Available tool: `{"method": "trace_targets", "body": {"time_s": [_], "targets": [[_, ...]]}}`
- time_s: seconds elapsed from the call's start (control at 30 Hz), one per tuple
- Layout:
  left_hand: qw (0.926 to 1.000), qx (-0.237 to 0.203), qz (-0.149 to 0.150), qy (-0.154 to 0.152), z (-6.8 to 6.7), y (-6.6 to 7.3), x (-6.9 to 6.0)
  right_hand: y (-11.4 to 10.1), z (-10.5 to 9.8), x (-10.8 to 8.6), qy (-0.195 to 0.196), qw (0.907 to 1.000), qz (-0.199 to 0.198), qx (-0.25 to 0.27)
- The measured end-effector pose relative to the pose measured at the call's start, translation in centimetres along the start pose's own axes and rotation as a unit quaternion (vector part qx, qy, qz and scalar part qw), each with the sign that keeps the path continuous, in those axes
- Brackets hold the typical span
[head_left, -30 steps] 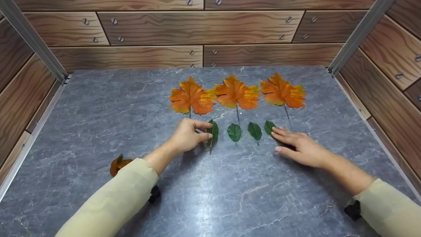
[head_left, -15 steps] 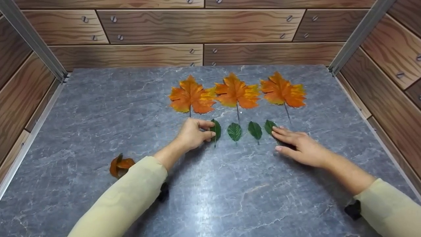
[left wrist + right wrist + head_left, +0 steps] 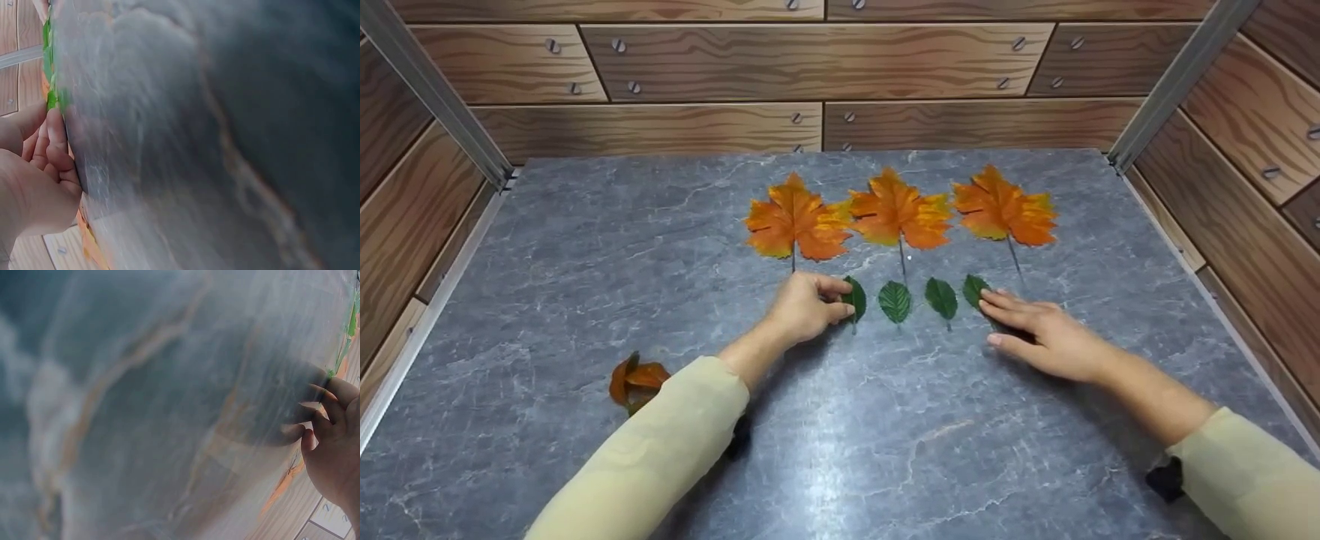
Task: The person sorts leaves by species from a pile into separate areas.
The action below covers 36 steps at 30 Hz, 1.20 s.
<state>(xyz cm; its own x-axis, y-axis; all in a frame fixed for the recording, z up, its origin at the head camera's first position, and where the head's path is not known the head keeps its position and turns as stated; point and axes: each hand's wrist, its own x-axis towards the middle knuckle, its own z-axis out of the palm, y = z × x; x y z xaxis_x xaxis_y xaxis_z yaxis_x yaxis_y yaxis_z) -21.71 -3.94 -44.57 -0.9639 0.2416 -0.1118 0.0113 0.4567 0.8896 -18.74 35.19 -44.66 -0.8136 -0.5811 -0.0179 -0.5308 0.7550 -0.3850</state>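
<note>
Between thumb and fingers my left hand [image 3: 806, 309] pinches the leftmost green leaf [image 3: 858, 300], which lies at the table surface with its stem toward me. The left wrist view shows the same leaf [image 3: 53, 100] at the fingertips. My right hand [image 3: 1048, 341] rests with extended fingers on the rightmost green leaf [image 3: 973, 287], covering its lower part. Between the hands lie a second green leaf [image 3: 895, 302] and a third green leaf [image 3: 941, 298], in a row. Behind them are three orange maple leaves: left [image 3: 795, 221], middle [image 3: 898, 214] and right [image 3: 1005, 210].
A curled brown-orange leaf bunch [image 3: 636, 381] lies left of the left forearm, partly behind the sleeve [image 3: 660, 442]. The grey marbled table [image 3: 585, 247] is bounded by wood-patterned walls [image 3: 810, 64] and metal corner posts [image 3: 1185, 82].
My left hand has slid slightly right with its green leaf, bringing it nearer the row. The right hand has stayed on its leaf.
</note>
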Motion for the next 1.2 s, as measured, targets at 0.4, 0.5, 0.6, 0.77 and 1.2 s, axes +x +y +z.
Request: {"method": "trace_targets", "body": {"time_s": [0.4, 0.5, 0.6, 0.77, 1.2], "targets": [[0.9999, 0.014, -0.002, -0.008, 0.11, 0.05, 0.20, 0.07, 0.01, -0.09, 0.001, 1.0000, 0.002, 0.000], [0.9997, 0.021, -0.002, -0.009, 0.12, 0.03, 0.31, 0.04, -0.01, -0.11, 0.001, 1.0000, 0.002, -0.003], [0.9992, 0.037, 0.004, -0.013, 0.09, 0.07, 0.39, 0.02, -0.02, -0.11, 0.003, 1.0000, 0.001, 0.001], [0.9982, 0.056, 0.008, -0.021, 0.00, 0.23, 0.45, 0.05, -0.04, -0.16, 0.006, 1.0000, 0.000, 0.005], [0.9990, 0.021, 0.000, -0.040, -0.61, 0.20, 0.17, 0.01, -0.03, 0.02, -0.007, 0.9999, 0.010, 0.004]]}}
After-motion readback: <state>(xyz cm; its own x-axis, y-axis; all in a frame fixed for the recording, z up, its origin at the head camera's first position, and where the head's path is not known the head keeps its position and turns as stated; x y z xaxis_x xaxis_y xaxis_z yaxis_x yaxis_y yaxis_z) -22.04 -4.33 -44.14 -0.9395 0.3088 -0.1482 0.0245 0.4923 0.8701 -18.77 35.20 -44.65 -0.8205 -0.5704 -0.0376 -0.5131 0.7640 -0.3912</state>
